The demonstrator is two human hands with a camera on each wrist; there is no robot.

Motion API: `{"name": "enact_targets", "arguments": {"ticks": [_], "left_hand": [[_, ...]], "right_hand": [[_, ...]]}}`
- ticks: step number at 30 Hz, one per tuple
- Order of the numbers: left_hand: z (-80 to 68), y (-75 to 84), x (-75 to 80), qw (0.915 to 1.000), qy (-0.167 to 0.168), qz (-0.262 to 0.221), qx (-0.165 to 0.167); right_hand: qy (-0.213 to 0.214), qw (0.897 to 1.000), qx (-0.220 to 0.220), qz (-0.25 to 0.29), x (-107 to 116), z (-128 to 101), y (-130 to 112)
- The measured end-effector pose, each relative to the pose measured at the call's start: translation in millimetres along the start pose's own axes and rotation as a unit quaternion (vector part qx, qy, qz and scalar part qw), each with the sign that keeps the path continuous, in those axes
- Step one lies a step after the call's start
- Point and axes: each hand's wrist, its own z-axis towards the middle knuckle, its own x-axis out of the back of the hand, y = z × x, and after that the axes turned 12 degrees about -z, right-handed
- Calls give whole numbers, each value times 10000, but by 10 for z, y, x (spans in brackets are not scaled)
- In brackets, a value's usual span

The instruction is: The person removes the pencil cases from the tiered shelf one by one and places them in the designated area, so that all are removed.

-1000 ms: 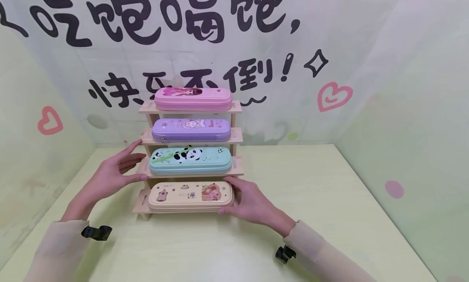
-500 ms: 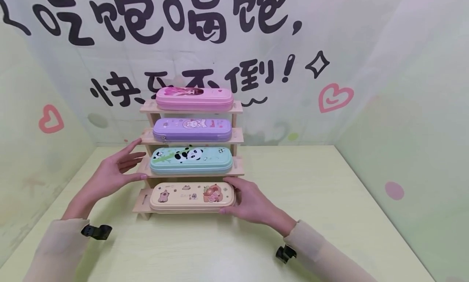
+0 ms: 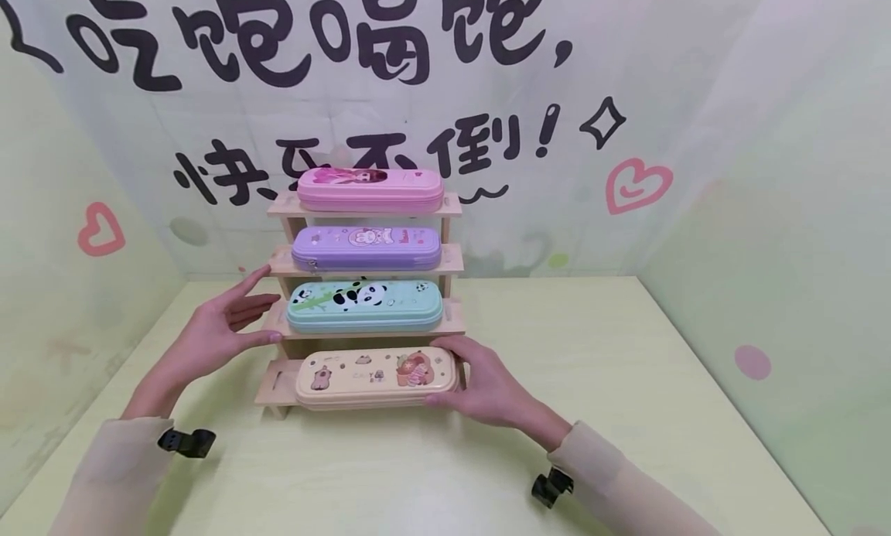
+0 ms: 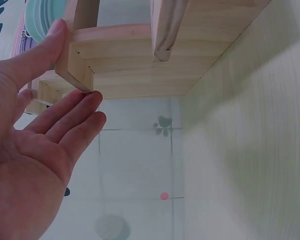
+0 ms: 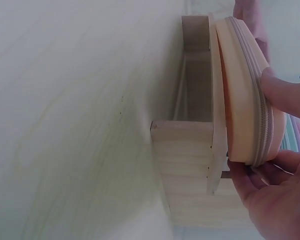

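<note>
A cream pencil case (image 3: 376, 375) with cartoon animals lies along the lowest tier of a stepped wooden display rack (image 3: 278, 389). My right hand (image 3: 487, 385) grips its right end between thumb and fingers. In the right wrist view a narrow gap shows between the zipped case (image 5: 247, 95) and the shelf board (image 5: 217, 100), so that end is slightly raised. At the rack's left side my left hand (image 3: 219, 327) holds a shelf end, thumb on one edge and fingertips on the other; the left wrist view shows these fingers (image 4: 85, 120) nearly straight against the wood.
Higher tiers bear a mint panda pencil case (image 3: 365, 305), a purple one (image 3: 366, 248) and a pink one (image 3: 370, 190), one per tier. The rack stands on a pale table (image 3: 557, 350), before a wall (image 3: 557, 211) with large lettering. Side walls flank the table.
The cream pencil case has slid right and slightly forward in my right hand, baring more of the shelf's left end. My left hand keeps its place on the rack.
</note>
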Motion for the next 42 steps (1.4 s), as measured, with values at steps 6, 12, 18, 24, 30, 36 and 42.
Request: {"name": "enact_targets", "arguments": {"ticks": [6, 12, 18, 24, 30, 36, 42], "left_hand": [[4, -4, -10, 10000, 4, -12, 94], [1, -16, -8, 10000, 19, -22, 69], [0, -45, -13, 10000, -4, -52, 21], [0, -60, -1, 9999, 8, -96, 54], [-5, -64, 12, 9999, 7, -91, 119], [4, -54, 23, 9998, -7, -118, 139], [-6, -38, 20, 9997, -27, -203, 160]], "right_hand": [[159, 9992, -217, 287, 124, -160, 69], [172, 9979, -383, 487, 274, -329, 179], [130, 9968, -437, 654, 464, -488, 331], [156, 9946, -221, 998, 657, -645, 461], [152, 9924, -36, 1221, 825, -761, 620], [105, 9917, -125, 1276, 1064, -880, 782], [71, 9926, -426, 1137, 1326, -1043, 971]]}}
